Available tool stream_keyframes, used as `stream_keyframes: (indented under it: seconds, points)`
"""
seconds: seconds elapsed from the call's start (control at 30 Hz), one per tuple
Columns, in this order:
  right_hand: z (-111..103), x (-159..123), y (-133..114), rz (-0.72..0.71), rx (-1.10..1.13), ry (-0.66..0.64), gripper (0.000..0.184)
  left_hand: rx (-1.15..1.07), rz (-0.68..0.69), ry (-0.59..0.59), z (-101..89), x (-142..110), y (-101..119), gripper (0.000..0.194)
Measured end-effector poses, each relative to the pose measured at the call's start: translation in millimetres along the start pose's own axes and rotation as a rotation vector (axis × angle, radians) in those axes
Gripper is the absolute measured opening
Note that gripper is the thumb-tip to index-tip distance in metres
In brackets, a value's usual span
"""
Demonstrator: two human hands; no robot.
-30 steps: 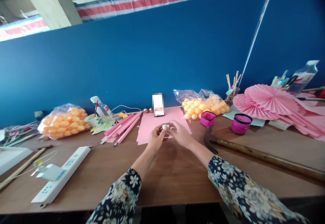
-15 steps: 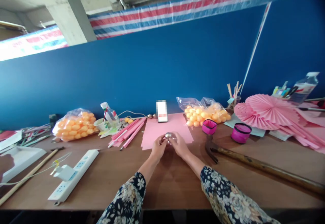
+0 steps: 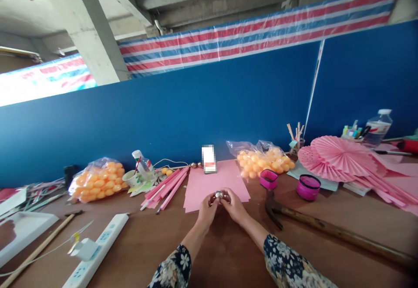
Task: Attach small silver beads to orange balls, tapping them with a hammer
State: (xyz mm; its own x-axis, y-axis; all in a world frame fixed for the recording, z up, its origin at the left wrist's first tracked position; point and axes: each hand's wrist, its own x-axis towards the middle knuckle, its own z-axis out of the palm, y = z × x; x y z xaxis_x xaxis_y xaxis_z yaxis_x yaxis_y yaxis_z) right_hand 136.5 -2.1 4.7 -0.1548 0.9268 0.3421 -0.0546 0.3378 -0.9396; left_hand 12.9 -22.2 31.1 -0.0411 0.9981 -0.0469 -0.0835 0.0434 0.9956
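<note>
A small shiny silver ball [image 3: 219,194] sits between my two hands, over the near edge of the pink paper sheets [image 3: 209,183]. My left hand [image 3: 208,207] is closed, its fingertips on the ball's left side. From the right, my right hand [image 3: 232,205] closes on the same ball with thumb and fingers. Part of the ball is hidden by the fingers. Behind the sheets, a white card [image 3: 209,158], blurred out, stands upright near two more small metallic balls [image 3: 196,165].
Bags of orange balls [image 3: 98,181] [image 3: 261,161] lie left and right. A claw hammer [image 3: 313,222] points right, with magenta bands [image 3: 308,188] behind it. Pink paper fans [image 3: 339,157] are far right. Rolled pink strips [image 3: 166,190], a power strip [image 3: 98,249] and a thin-handled hammer [image 3: 42,246] lie left.
The head view has tilted up, so the table and hands appear lower. Both hands stay together on the silver ball, with only slight finger movement.
</note>
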Motion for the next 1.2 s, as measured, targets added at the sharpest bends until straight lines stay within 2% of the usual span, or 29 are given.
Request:
stream_keyframes:
  seconds: [0.33,0.57,0.77,0.9,1.03,1.2]
  points:
    - [3,-6,5,-0.028,-0.03,0.069,0.041,0.006,0.07,0.007,-0.4,-2,0,0.042]
    - [0,-8,2,-0.042,-0.059,0.05,0.042,0.027,0.064,-0.012,1.4,-5,-2,0.037]
    - [-2,-7,-11,-0.131,-0.136,0.109,0.041,0.017,0.048,0.086,3.7,0,-7,0.048]
    - [-1,-8,-15,-0.169,-0.149,0.1,0.044,-0.051,0.047,0.082,7.6,-3,-4,0.046]
    - [1,-10,-10,-0.121,-0.149,0.109,0.045,-0.141,0.03,0.086,11.0,-8,1,0.047]
    - [0,-10,-9,-0.093,-0.147,0.054,0.039,-0.19,0.018,0.096,11.8,-12,2,0.049]
